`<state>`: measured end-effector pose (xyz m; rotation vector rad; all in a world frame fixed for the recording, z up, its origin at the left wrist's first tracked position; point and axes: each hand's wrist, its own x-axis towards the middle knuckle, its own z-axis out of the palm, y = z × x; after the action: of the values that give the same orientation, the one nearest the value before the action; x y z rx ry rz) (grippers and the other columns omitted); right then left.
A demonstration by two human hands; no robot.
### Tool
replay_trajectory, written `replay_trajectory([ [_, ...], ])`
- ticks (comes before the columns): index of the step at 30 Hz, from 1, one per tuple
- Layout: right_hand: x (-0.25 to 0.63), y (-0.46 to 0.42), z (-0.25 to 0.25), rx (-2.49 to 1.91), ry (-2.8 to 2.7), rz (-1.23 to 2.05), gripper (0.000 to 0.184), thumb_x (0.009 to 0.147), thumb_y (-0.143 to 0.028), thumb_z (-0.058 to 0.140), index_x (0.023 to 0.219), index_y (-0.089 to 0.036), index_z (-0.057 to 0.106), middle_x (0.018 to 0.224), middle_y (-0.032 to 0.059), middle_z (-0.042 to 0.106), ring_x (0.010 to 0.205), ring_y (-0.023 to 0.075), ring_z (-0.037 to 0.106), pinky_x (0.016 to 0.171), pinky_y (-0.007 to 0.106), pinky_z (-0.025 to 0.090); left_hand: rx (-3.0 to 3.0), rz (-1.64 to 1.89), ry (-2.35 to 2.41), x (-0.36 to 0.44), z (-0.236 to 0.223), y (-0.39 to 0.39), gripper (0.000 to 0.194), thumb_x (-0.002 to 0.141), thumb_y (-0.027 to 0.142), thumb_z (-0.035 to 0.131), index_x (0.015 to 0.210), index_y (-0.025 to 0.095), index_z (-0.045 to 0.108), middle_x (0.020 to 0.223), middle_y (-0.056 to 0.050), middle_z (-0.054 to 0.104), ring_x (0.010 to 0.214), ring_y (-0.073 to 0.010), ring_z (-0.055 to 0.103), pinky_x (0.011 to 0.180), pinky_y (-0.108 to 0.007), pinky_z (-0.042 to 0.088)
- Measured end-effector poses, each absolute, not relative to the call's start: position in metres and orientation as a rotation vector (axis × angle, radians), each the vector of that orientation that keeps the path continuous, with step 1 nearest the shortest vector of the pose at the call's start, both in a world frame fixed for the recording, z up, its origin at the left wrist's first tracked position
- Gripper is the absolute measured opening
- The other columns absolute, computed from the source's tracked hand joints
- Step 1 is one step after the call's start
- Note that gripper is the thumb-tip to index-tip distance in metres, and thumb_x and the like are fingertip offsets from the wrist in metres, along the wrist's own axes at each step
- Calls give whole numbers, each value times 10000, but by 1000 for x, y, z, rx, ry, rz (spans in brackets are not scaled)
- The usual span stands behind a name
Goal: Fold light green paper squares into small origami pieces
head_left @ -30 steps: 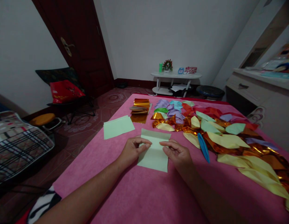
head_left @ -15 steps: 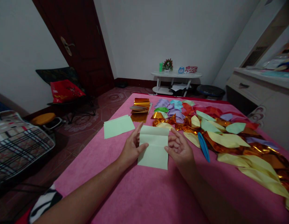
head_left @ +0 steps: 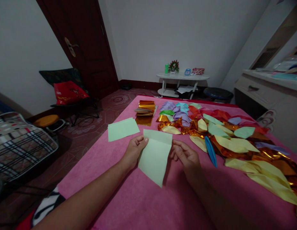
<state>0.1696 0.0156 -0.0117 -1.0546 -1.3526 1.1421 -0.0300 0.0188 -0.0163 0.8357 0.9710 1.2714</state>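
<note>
A pale green sheet of paper (head_left: 155,155) hangs tilted above the pink cloth, with a crease running across its upper part. My left hand (head_left: 134,149) pinches its left edge, thumb on the front near the crease. At the right edge, my right hand (head_left: 185,154) holds the paper between thumb and curled fingers; part of that grip is hidden. Several more pale green sheets (head_left: 123,129) lie in a small stack to the left. Behind the held paper is a pile of gold foil sheets (head_left: 145,119).
Folded paper pieces in yellow (head_left: 234,143), red, purple and green, with gold foil among them, cover the right side of the pink table (head_left: 110,191). A narrow blue folded piece (head_left: 210,151) lies beside my right hand. Beyond stand a white side table (head_left: 182,76) and a black stool (head_left: 217,93).
The paper has tilted, its lower edge now slanting down to the right. My left thumb has moved up toward the crease, and my right thumb has left the sheet's front for its edge.
</note>
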Motion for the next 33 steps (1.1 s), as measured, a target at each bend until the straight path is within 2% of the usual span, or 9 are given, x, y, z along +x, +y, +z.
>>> replay_trajectory([
  [6,169,16,-10,-1048,-1358,1135,342,796,-425,619,998,-153,667,621,-1,583,528,120,507,494,229,409,834,1216,1024,-32,-16,19,369,706,460,730,795,108,665,619,-35,689,460,-113,582,449,-200,436],
  [12,173,16,-12,-1017,-1395,1185,346,831,-469,568,970,-173,680,640,3,601,545,124,510,516,226,412,842,1210,1016,-31,-17,19,360,722,464,716,785,113,661,624,-35,693,486,-132,606,471,-219,455],
  [15,172,14,-12,-986,-1466,1243,344,804,-479,589,929,-173,685,681,13,621,555,129,517,512,229,416,852,1204,1013,-31,-17,18,360,719,459,720,788,112,657,627,-39,691,495,-142,613,478,-228,460],
  [19,167,11,-15,-1036,-1446,1291,262,750,-420,653,808,-165,679,604,-7,587,540,135,527,511,236,428,861,1218,1007,-30,-17,17,355,712,459,723,767,115,651,616,-38,684,495,-145,606,486,-235,458],
  [22,165,11,-16,-1080,-1439,1199,183,754,-351,653,728,-170,674,559,-13,551,508,138,515,481,241,421,894,1207,1024,-31,-16,17,336,722,452,712,785,126,663,619,-35,678,511,-152,605,497,-241,455],
  [25,169,11,-10,-1070,-1438,844,101,779,-257,619,758,-206,705,711,25,608,650,177,576,545,269,458,1085,1304,1033,-32,-12,18,254,695,374,751,798,150,689,718,-38,683,611,-157,618,584,-260,481],
  [29,181,10,-2,-973,-1479,410,180,776,-191,609,821,-296,749,998,54,612,887,231,587,714,354,481,1607,1453,1061,-32,-4,17,105,727,269,728,784,182,729,989,-80,646,952,-206,601,875,-326,459],
  [31,186,9,-1,-930,-1530,369,154,774,-224,634,789,-318,755,1104,49,590,935,249,572,746,384,472,1773,1441,1121,-31,-3,15,146,758,242,690,895,212,730,1074,-85,612,1049,-218,561,941,-351,425],
  [33,188,8,-3,-886,-1567,347,162,783,-231,637,726,-330,752,1156,31,583,967,253,556,756,391,465,1838,1426,1235,-30,-7,16,325,734,225,701,1058,238,683,1140,-86,583,1087,-228,534,953,-361,416],
])
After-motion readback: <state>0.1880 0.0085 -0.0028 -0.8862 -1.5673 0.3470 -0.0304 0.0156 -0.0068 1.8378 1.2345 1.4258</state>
